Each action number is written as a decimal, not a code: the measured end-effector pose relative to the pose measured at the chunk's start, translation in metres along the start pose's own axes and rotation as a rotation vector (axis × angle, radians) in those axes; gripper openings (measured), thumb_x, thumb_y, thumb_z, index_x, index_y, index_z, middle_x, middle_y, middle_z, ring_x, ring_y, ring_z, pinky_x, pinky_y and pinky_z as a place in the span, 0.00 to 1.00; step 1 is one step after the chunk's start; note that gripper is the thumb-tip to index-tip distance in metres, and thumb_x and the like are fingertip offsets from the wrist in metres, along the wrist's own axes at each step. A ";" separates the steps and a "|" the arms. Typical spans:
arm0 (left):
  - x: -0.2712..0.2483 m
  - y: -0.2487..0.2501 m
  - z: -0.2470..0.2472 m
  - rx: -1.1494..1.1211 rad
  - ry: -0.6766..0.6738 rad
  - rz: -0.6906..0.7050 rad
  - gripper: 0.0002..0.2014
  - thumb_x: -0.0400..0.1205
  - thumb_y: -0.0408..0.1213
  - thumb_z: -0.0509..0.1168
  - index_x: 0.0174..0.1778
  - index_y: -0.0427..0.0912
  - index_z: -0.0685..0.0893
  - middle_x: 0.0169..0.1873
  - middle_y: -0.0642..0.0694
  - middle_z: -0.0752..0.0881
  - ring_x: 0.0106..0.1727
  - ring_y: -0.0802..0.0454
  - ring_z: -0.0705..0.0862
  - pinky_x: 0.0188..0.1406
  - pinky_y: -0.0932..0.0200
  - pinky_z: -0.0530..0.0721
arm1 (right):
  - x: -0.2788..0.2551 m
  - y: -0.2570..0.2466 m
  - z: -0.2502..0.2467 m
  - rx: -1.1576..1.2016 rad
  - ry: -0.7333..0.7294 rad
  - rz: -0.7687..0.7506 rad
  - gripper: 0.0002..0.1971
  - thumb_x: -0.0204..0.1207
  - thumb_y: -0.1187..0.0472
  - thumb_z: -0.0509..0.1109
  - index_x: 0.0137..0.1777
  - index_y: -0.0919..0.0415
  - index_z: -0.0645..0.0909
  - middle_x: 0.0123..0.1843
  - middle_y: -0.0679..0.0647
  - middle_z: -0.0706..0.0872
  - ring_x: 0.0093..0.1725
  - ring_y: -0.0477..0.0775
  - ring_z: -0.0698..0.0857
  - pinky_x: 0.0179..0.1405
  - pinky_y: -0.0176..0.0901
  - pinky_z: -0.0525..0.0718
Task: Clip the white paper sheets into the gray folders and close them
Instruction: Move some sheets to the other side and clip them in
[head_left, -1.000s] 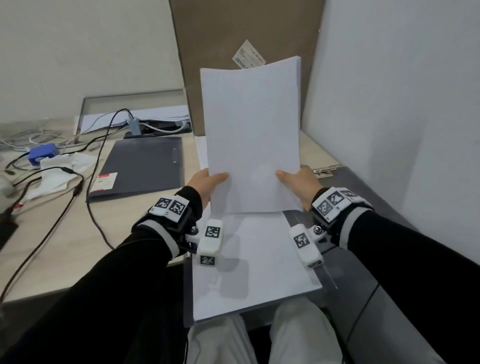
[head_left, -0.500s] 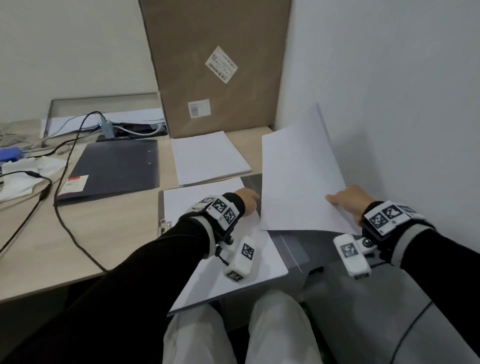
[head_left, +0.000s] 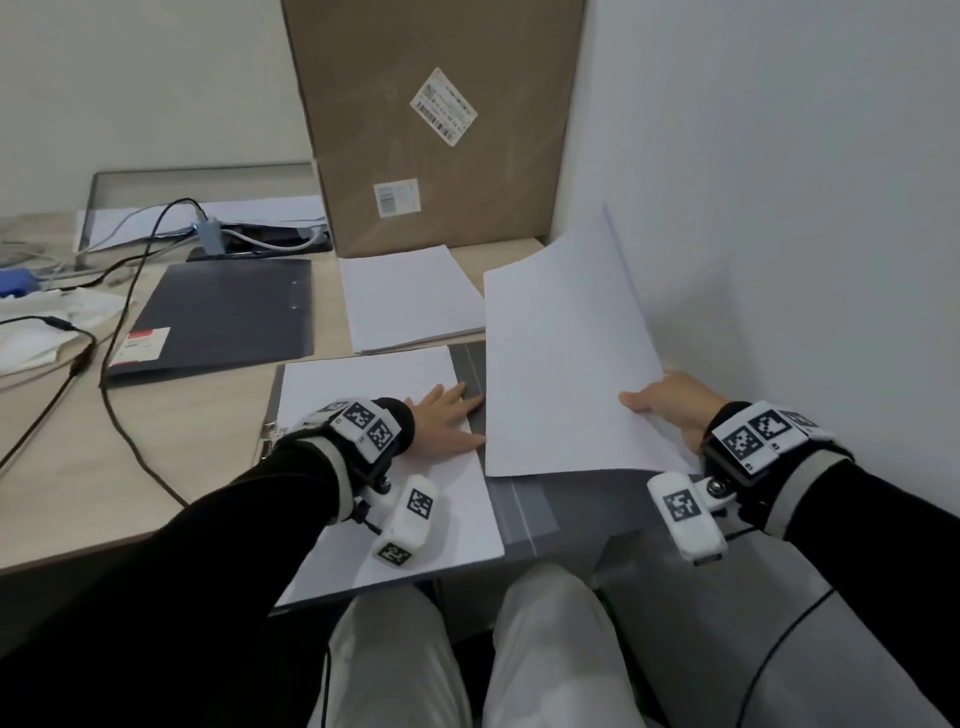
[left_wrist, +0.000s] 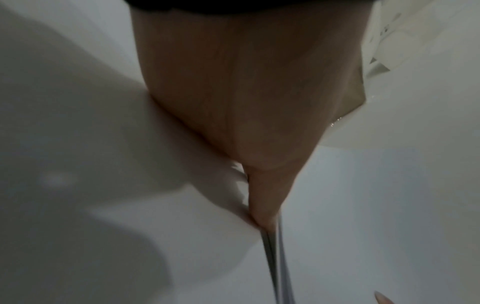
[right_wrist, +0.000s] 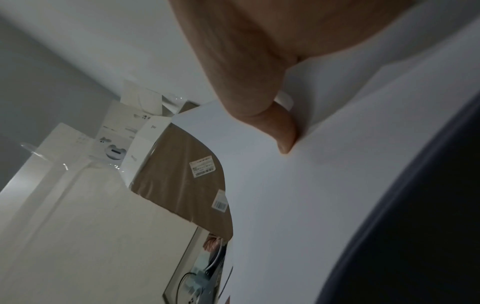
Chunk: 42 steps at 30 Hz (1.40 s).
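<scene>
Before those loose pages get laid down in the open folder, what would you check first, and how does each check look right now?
1. Right hand grips the paper stack: ok.
2. Left hand flat, steadying the sheets already in the open gray folder: ok.
3. Right half of the folder free to receive the stack: cannot tell, the stack hides it.
4. Clip open: cannot tell.
5. Stack edges squared: ok.

Your right hand (right_wrist: 259, 51) pinches the white paper sheets (right_wrist: 298, 195), thumb (right_wrist: 280, 127) pressed on their face. Beyond the fingers stands a brown cardboard box (right_wrist: 179, 174) with labels; a dark folder edge (right_wrist: 402, 236) lies beneath.
</scene>
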<state>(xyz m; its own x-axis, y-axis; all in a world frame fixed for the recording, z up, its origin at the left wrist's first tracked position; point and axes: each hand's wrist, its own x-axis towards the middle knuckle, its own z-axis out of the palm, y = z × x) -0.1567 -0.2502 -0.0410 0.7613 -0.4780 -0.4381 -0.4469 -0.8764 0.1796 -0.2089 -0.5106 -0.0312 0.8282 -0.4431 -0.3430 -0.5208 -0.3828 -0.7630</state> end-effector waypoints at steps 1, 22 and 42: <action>-0.003 -0.011 0.002 -0.016 -0.014 -0.009 0.33 0.85 0.52 0.51 0.84 0.53 0.45 0.85 0.50 0.42 0.86 0.46 0.40 0.83 0.38 0.45 | -0.001 -0.003 0.005 0.026 -0.027 0.009 0.22 0.76 0.65 0.71 0.67 0.76 0.75 0.64 0.67 0.83 0.64 0.68 0.83 0.70 0.61 0.77; 0.006 -0.029 -0.015 -1.316 0.358 -0.269 0.12 0.82 0.23 0.57 0.60 0.27 0.78 0.52 0.36 0.77 0.53 0.42 0.79 0.68 0.40 0.79 | -0.019 -0.013 0.033 0.165 -0.462 -0.011 0.18 0.75 0.68 0.70 0.64 0.68 0.79 0.61 0.63 0.86 0.59 0.65 0.85 0.63 0.57 0.83; 0.011 -0.011 -0.005 -0.797 0.434 -0.328 0.23 0.81 0.33 0.60 0.74 0.37 0.73 0.70 0.41 0.77 0.66 0.41 0.80 0.59 0.57 0.78 | 0.007 0.036 -0.002 0.036 -0.207 0.061 0.07 0.78 0.69 0.68 0.38 0.64 0.81 0.38 0.59 0.84 0.29 0.51 0.83 0.26 0.34 0.84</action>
<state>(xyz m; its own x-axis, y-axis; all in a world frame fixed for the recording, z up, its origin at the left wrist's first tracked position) -0.1412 -0.2463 -0.0437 0.9705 -0.0419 -0.2376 0.1474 -0.6765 0.7216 -0.2218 -0.5288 -0.0598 0.8219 -0.2876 -0.4916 -0.5669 -0.3297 -0.7549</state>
